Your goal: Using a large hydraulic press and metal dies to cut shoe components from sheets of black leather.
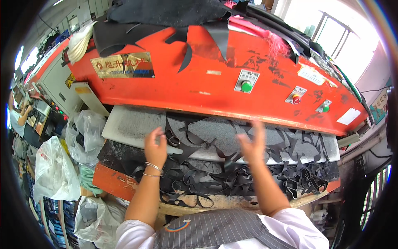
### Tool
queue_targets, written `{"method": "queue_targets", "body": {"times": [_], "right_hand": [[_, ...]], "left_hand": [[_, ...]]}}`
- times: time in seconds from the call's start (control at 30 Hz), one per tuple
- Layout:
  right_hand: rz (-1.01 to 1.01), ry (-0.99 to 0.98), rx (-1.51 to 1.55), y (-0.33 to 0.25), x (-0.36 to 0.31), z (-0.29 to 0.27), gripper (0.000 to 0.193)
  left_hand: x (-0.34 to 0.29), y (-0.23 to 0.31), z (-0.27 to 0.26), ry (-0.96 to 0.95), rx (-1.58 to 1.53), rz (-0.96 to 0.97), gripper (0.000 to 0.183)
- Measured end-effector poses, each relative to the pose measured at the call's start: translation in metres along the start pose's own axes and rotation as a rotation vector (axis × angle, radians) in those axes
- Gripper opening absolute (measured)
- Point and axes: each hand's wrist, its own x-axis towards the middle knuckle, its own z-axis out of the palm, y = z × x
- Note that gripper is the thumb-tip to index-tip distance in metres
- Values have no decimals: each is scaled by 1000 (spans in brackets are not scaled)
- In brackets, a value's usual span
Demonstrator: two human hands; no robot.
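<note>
My left hand [156,146], with thin bangles [153,169] at the wrist, is raised over the left part of the pale cutting board [120,126]. Its fingers are loosely bent and hold nothing that shows. Just right of it lies a small dark ring-shaped piece [172,138], perhaps a cutting die. My right hand [253,145], smeared by motion, hovers above the board's middle with thumb and fingers apart. Torn black sheet scraps [209,145] with cut-out holes lie between and beyond the hands.
An orange-red press beam [182,89] spans the far side, bearing green buttons [246,86] and a red one [295,98]. Black sheets [166,12] drape over it. Looped scraps [199,180] heap along the near ledge. Plastic bags [56,168] stand left. Another person [20,118] is far left.
</note>
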Motion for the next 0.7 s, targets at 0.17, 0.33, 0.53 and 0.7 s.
{"method": "queue_targets", "body": {"times": [0.17,0.33,0.53,0.7], "right_hand": [[197,679,-164,135,86,-199,55],[571,949,-451,198,141,-278,81],[522,882,-465,197,128,-279,83],[544,762,-390,185,111,-307,82]], "left_hand": [[-22,106,68,-567,-132,242,25],[-18,218,114,-377,-357,735,15],[-11,225,104,-301,5,736,21],[-100,191,33,-609,-29,508,24]]}}
